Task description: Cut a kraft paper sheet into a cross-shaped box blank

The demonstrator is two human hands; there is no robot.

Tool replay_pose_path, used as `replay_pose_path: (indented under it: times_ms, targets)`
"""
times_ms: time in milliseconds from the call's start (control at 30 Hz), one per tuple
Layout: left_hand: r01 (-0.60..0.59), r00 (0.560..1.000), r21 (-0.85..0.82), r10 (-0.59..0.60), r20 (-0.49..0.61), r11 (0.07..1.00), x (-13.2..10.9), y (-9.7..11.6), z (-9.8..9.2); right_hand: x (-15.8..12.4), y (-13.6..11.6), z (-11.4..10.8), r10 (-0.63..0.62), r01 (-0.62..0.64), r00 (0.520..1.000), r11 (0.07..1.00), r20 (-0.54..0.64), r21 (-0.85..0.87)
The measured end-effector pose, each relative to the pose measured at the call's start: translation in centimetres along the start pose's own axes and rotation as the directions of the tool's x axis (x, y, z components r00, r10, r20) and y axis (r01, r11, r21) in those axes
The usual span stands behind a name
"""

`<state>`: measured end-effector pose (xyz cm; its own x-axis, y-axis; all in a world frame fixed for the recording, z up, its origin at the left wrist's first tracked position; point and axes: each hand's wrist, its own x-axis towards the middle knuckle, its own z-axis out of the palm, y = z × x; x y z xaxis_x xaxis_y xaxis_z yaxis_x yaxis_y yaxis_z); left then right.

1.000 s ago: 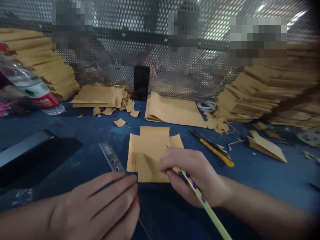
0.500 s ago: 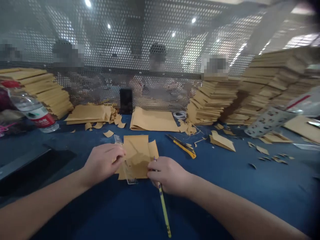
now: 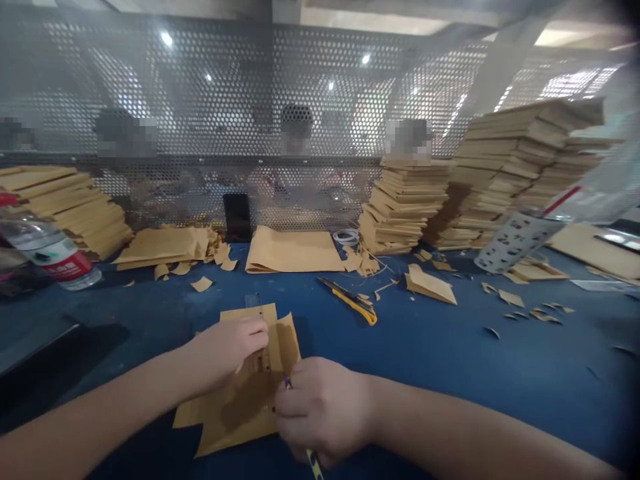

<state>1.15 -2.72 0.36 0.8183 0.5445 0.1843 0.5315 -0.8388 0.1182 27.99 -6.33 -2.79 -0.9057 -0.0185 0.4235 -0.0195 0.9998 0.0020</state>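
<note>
A folded sheet of brown paper [image 3: 235,423] lies on the blue table in front of me, its flaps sticking out at the sides. My left hand [image 3: 233,350] has its fingers bent and pressed together on a clear ruler [image 3: 254,301] that lies lengthwise across the paper. Part of the ruler is hidden beneath that hand. My right hand [image 3: 325,410] is closed around a yellow patterned pencil [image 3: 314,463], at the paper's right edge. The pencil's middle is covered by my fingers.
A yellow utility knife [image 3: 357,307] lies beyond my right hand. Folded brown paper [image 3: 295,250], paper stacks [image 3: 405,207] and a phone [image 3: 237,217] line the perforated screen. A bottle [image 3: 55,253] stands left; a patterned cup [image 3: 515,240] and scraps are right.
The paper sits nearer to me and is turned somewhat. The ruler has shifted from its left side toward its right part, with my left hand on it. My right hand has come closer with the pencil.
</note>
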Motion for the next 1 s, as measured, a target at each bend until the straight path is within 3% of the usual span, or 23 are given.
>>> replay_pose_path:
  times_ms: [133, 233, 433, 667, 767, 1000]
  targets:
    - [0.073, 0.996, -0.097, -0.068, 0.05, 0.993, 0.5, 0.9, 0.1, 0.2, 0.4, 0.1, 0.073, -0.057, 0.987, 0.991, -0.14, 0.118]
    - [0.131, 0.991, -0.148, -0.127, 0.035, 0.98, 0.2, 1.4, 0.8, 0.4, 0.8, 0.0, 0.2, -0.16, 0.955, 0.969, -0.217, 0.187]
    - [0.268, 0.963, -0.134, -0.262, 0.062, 0.954, -0.5, 1.9, 1.6, 0.3, 2.5, -1.2, 0.505, -0.392, 0.822, 0.837, -0.263, 0.383]
    - [0.343, 0.932, -0.096, -0.325, 0.163, 0.934, -0.5, 3.9, 1.6, 0.2, 2.7, -2.5, 0.688, -0.499, 0.691, 0.675, -0.222, 0.543]
    - [0.312, 0.939, -0.106, -0.29, 0.185, 0.944, -0.7, 4.6, 1.4, 0.1, 2.2, -2.7, 0.708, -0.489, 0.674, 0.642, -0.213, 0.59]
    - [0.228, 0.956, -0.104, -0.202, 0.214, 0.968, -1.4, 5.1, 2.0, 0.3, -0.7, -4.0, 0.705, -0.496, 0.689, 0.626, -0.165, 0.602]
